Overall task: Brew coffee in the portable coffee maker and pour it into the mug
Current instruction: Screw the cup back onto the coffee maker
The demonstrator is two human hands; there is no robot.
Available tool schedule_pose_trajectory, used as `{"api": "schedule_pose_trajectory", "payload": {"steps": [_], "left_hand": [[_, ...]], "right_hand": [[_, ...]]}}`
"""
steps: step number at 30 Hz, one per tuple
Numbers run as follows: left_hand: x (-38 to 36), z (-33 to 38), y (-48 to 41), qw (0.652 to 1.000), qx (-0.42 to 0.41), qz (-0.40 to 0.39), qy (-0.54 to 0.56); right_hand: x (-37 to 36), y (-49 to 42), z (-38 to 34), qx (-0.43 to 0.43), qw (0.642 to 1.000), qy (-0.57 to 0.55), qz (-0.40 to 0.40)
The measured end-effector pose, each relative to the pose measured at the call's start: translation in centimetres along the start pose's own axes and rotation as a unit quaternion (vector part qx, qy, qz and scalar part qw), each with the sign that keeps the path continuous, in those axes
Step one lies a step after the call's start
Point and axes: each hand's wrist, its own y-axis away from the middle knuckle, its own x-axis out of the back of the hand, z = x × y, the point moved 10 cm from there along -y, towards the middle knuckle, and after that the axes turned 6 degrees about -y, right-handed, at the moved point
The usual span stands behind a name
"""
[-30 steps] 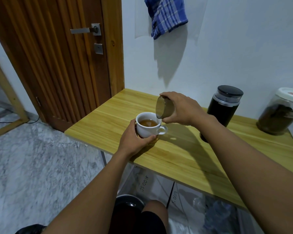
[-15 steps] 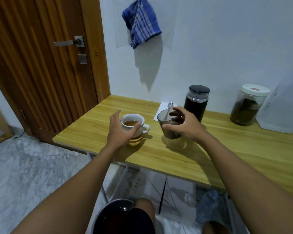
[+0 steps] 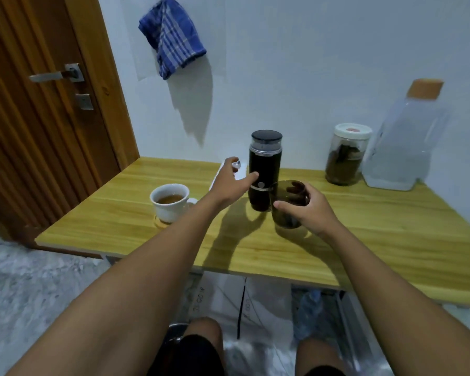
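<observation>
Mug [image 3: 170, 203] filled
Right hand [image 3: 310, 213] grips the cup [image 3: 284, 220]; the open-fingered left hand [image 3: 228, 185] should steady the coffee maker [image 3: 265, 164] near the table's [image 3: 364, 240] back edge.

I have one view to work from, the head camera, worn high on the person and tipped forward and down. It faces a white wall [image 3: 310, 77] across a wooden table [image 3: 364, 234], with a door [image 3: 38, 145] filling the left edge. Both forearms run up from the bottom corners, so the lens sits close behind the hands: the left hand [image 3: 229, 183] and the right hand [image 3: 307, 210], which grips a dark cup [image 3: 284, 218], land near centre frame. The wide angle also takes in the knees [image 3: 204, 328] and the floor [image 3: 38, 289] below.
</observation>
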Motion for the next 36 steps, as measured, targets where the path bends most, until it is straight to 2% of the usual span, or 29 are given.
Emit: {"api": "schedule_pose_trajectory", "payload": {"steps": [3, 6, 12, 15, 18, 21, 25, 31, 36], "left_hand": [[-2.9, -1.2, -1.4, 0.997, 0.055, -0.046, 0.023], [-4.9, -1.3, -2.1, 0.994, 0.063, -0.06, 0.063], [-5.9, -0.9, -3.1, 0.996, 0.065, -0.002, 0.058], [-5.0, -0.3, -3.3, 0.995, 0.05, 0.021, 0.082], [-3.5, 2.0, -4.0, 0.988, 0.016, 0.015, 0.152], [-2.1, 5.5, -4.7, 0.979, -0.005, -0.05, 0.199], [-1.4, 8.8, -4.5, 0.97, -0.041, -0.154, 0.186], [-2.1, 10.0, -2.5, 0.951, -0.06, -0.24, 0.186], [-2.5, 10.1, -1.4, 0.939, -0.055, -0.276, 0.196]], "right_hand": [[1.5, -0.2, 1.2, -0.01, 1.0, -0.009, 0.019], [2.4, -0.2, 1.9, -0.018, 0.999, -0.014, 0.025], [3.3, -0.3, 3.3, -0.037, 0.999, -0.005, 0.028], [3.1, -0.1, 4.6, -0.08, 0.995, -0.055, 0.017], [2.7, -0.1, 5.0, -0.104, 0.989, -0.105, -0.005], [2.0, -0.3, 4.3, -0.091, 0.986, -0.14, -0.028], [1.1, -1.3, 2.0, -0.058, 0.988, -0.135, -0.036], [-0.9, -1.8, -1.6, -0.032, 0.984, -0.133, -0.112], [-1.8, -1.7, -2.5, -0.039, 0.972, -0.172, -0.152]]}}
